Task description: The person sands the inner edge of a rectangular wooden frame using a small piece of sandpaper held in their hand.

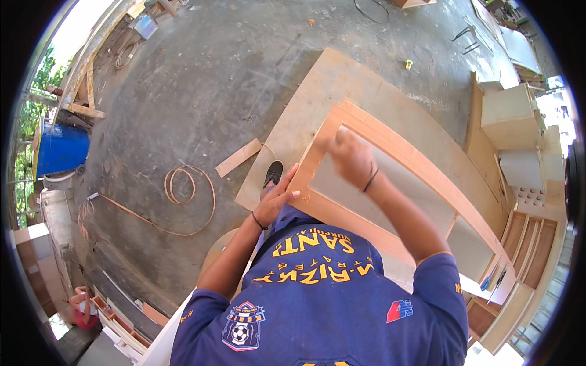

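From afar, I see the left hand (pixel 278 200) clasping the wooden frame (pixel 329 209); over it, the right hand (pixel 353 158) (I can't tell its grip) is blurred.

Person wearing navy short-sleeved shirt (pixel 354 314) | yellow lettering (pixel 332 273) running across it | shield-shaped football crest (pixel 242 328), red-and-blue emblem (pixel 400 311) decorating it | dark left wristband (pixel 259 223), blurred right wristband (pixel 371 179), perhaps cord, showing | black shoe (pixel 274 172) peeking out

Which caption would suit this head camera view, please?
Left hand against one end of a wooden frame, blurred right hand nearby, a looped strip on the floor.
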A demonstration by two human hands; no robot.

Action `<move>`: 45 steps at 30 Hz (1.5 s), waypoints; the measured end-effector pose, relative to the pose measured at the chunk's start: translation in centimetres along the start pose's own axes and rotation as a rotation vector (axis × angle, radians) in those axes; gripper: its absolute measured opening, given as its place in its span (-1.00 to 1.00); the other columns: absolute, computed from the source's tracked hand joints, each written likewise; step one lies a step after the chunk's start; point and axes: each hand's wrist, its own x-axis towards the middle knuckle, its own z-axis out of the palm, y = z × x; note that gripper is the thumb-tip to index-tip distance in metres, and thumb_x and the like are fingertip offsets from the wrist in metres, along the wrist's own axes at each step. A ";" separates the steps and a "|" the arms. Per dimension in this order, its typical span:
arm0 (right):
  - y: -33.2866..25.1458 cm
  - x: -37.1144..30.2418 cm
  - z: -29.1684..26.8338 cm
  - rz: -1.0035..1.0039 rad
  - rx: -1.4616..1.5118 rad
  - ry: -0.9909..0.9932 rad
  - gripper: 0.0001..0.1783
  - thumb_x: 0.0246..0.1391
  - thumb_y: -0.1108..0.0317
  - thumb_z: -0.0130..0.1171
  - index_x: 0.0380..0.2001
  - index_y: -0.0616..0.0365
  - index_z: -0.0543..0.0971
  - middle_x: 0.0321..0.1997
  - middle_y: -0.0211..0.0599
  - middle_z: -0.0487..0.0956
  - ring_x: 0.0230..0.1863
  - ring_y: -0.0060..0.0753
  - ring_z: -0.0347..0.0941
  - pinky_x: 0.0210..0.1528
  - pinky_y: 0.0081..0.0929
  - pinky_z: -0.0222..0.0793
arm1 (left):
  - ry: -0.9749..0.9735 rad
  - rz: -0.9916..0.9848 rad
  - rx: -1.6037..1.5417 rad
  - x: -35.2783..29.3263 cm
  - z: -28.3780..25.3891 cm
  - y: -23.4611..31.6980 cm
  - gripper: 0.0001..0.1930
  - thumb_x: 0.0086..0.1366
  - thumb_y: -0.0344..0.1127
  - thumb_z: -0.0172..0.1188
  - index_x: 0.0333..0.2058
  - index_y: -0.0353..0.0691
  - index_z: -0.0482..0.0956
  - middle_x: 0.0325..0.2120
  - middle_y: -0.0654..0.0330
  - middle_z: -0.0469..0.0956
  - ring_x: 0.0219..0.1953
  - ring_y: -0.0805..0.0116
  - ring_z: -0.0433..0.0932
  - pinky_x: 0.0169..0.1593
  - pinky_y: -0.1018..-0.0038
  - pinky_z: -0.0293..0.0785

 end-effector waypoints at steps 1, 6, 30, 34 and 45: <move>-1.0 -0.7 0.1 -0.054 0.029 -0.042 -0.65 -0.12 0.50 0.04 -0.19 -0.02 0.55 -0.35 -0.24 0.44 -0.21 -0.20 0.47 -0.38 -0.28 0.47 | 0.000 0.007 -0.002 -0.1 0.1 -0.2 -0.28 0.31 -0.36 -0.03 0.37 -0.32 -0.15 0.37 0.12 -0.02 0.39 0.36 -0.05 0.35 0.51 -0.16; 1.6 1.1 -0.3 -0.001 -0.016 -0.043 -0.65 -0.11 0.47 0.09 -0.18 -0.03 0.57 -0.34 -0.26 0.44 -0.18 -0.23 0.48 -0.36 -0.29 0.49 | 0.003 0.010 0.004 -0.3 0.3 -0.4 -0.26 0.29 -0.34 -0.01 0.36 -0.33 -0.15 0.37 0.11 -0.05 0.40 0.36 -0.08 0.36 0.50 -0.18; -0.6 -7.2 -5.6 0.432 0.524 0.386 -0.71 0.01 0.60 0.11 -0.14 0.27 0.55 -0.49 -0.27 0.40 -0.52 -0.49 0.32 -0.47 -0.58 0.26 | -0.113 -0.206 0.427 6.4 -2.0 3.5 -0.08 0.15 -0.14 0.30 0.35 -0.25 -0.06 0.17 0.09 0.28 0.14 0.36 0.32 0.18 0.44 0.27; -2.5 -9.9 -3.7 0.710 0.663 0.446 -0.71 0.02 0.58 0.12 -0.12 0.26 0.55 -0.47 -0.27 0.45 -0.49 -0.51 0.38 -0.45 -0.58 0.34 | -0.169 -0.182 0.346 12.4 -1.7 5.3 -0.17 0.17 -0.15 0.30 0.31 -0.24 0.05 0.15 0.13 0.32 0.17 0.38 0.29 0.20 0.43 0.25; -8.4 -8.2 -0.9 1.033 0.874 0.888 -0.69 0.08 0.58 0.15 -0.07 0.34 0.51 -0.44 -0.49 0.43 -0.43 -0.73 0.31 -0.43 -0.73 0.28 | -0.561 -0.218 0.537 6.9 -5.2 2.9 0.26 0.04 -0.03 0.40 0.35 -0.16 -0.52 0.37 -0.02 -0.17 0.41 0.15 -0.13 0.34 0.25 0.07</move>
